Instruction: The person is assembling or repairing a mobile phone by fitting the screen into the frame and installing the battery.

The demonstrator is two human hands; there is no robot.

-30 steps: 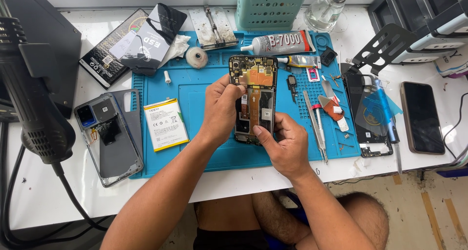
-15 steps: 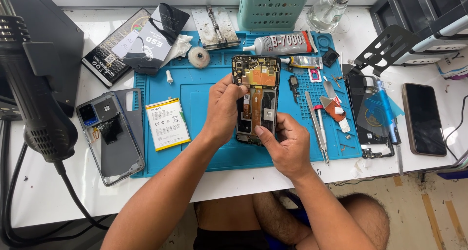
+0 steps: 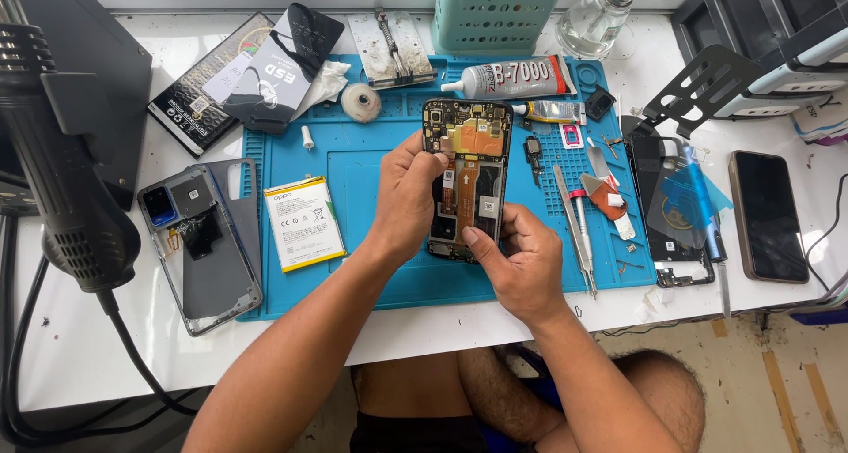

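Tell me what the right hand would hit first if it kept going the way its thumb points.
The right hand points up and left, thumb already on the opened phone. Going on, it would likely meet the left hand gripping the phone's left edge, though depth is unclear.

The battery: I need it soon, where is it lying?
In the head view, the battery lies on the blue mat, left of the left hand, beside the grey back cover.
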